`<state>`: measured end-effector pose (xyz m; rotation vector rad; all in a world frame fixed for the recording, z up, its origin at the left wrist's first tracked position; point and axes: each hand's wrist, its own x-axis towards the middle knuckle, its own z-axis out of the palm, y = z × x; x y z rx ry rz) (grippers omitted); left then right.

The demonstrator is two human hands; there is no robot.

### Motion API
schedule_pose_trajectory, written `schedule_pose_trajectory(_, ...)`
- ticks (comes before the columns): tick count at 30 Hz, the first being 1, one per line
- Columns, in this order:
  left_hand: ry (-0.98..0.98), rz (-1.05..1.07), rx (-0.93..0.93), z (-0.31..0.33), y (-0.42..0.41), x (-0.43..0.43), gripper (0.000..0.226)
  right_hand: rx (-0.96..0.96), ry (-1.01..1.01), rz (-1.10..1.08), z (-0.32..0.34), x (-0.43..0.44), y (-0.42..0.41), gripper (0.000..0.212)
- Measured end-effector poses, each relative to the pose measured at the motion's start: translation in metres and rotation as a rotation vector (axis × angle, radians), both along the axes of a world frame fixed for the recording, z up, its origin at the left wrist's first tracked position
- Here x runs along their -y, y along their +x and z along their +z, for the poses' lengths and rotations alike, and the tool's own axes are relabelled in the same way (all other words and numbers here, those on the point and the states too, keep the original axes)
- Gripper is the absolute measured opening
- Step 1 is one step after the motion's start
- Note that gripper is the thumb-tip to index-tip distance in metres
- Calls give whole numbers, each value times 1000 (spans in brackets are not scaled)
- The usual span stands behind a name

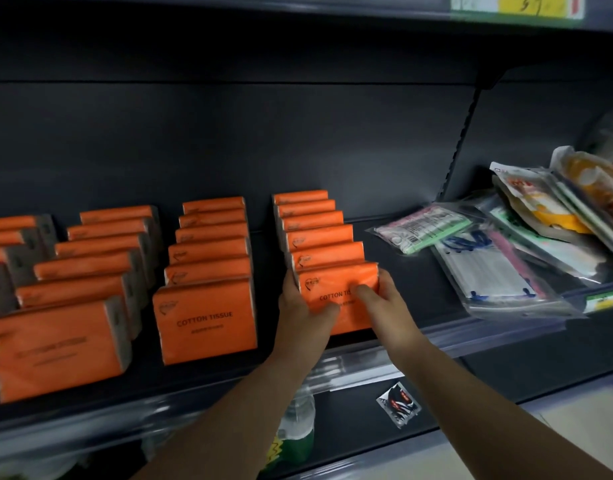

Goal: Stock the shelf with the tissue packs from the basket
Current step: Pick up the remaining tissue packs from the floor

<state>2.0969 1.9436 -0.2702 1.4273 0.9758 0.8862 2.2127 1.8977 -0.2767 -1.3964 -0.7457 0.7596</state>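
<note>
Orange "COTTON TISSUE" packs stand upright in several front-to-back rows on the dark shelf. The front pack of the rightmost row is gripped from both sides. My left hand wraps its left edge with the thumb on its face. My right hand holds its right edge, thumb pressed on the front. The neighbouring row's front pack stands to the left. The basket is out of view.
Clear plastic bags of masks and snack packets lie piled on the shelf's right part. Below, a green bottle and a small sachet sit on the lower shelf. A price tag hangs on the shelf above.
</note>
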Motion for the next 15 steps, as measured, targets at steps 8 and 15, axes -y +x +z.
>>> schedule_pose_trajectory(8,3,8,-22,-1,0,0,78,33,-12,4,0,1,-2,27)
schedule_pose_trajectory(15,13,7,-62,1,-6,0,57,141,-8,-47,2,2,-6,25)
